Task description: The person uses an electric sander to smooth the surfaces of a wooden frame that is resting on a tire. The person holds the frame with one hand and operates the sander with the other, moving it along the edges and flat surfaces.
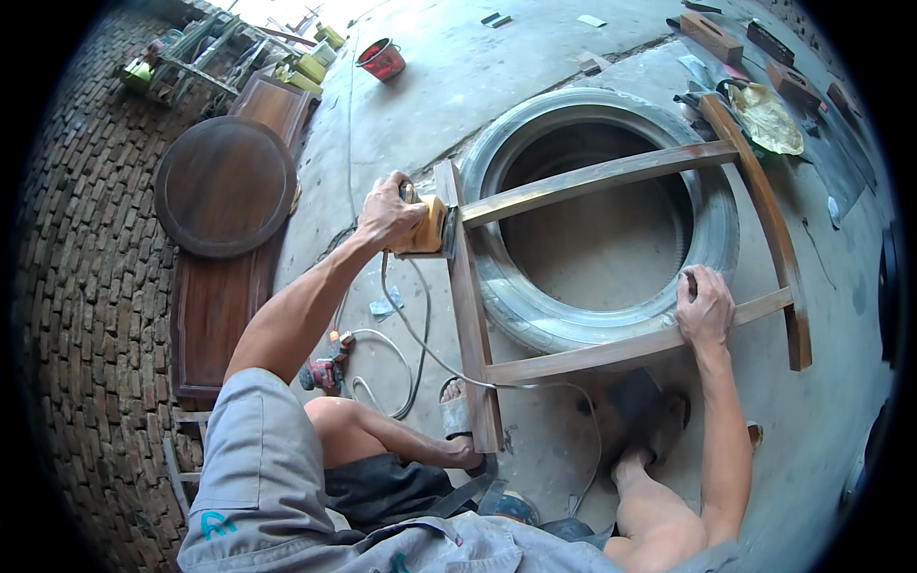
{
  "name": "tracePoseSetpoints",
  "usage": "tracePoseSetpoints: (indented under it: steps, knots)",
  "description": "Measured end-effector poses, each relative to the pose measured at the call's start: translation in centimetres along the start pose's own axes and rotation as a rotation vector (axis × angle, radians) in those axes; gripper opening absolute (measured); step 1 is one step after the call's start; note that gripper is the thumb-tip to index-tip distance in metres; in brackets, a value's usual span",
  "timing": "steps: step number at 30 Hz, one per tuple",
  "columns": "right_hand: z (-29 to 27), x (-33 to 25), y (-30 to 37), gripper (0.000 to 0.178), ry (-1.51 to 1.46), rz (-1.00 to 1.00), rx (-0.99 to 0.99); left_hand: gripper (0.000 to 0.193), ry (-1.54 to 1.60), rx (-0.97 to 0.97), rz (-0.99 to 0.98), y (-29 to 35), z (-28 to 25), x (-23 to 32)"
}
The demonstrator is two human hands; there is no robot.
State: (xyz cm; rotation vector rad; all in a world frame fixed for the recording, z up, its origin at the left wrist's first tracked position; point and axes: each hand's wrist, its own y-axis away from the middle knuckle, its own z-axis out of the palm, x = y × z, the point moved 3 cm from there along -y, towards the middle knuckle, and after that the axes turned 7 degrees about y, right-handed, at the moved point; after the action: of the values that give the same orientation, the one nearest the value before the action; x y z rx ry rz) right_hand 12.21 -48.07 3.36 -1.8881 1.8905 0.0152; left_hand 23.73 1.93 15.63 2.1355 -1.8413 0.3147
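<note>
A wooden frame (602, 348) of two uprights and two crossbars rests across a large grey tyre (721, 224). My left hand (390, 212) is wrapped over an orange-yellow electric sander (430, 227). The sander's dark pad lies against the outer side of the frame's left upright, near its upper end. With fingers curled, my right hand (705, 306) grips the near crossbar toward its right end. A cord (420, 339) trails down from the sander and across beneath the frame.
A round dark wooden top (225, 186) leans over a long wooden panel (215, 329) along the brick wall (86, 277). Near my left knee lies a red power tool (326, 365) with a coiled cord. A red bucket (382, 60) stands farther off; wooden blocks (712, 38) lie far right.
</note>
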Motion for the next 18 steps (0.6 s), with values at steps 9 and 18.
tracePoseSetpoints:
  steps: [9, 18]
  knots:
    - [-0.1, 0.0, 0.0, 0.014, -0.02, 0.007, -0.028, 0.053, 0.035, 0.1, 0.093, -4.3, 0.8, -1.1]
    - [-0.1, 0.1, 0.0, 0.014, -0.008, 0.004, -0.011, 0.059, 0.032, 0.033, 0.013, -1.6, 0.3, -0.9]
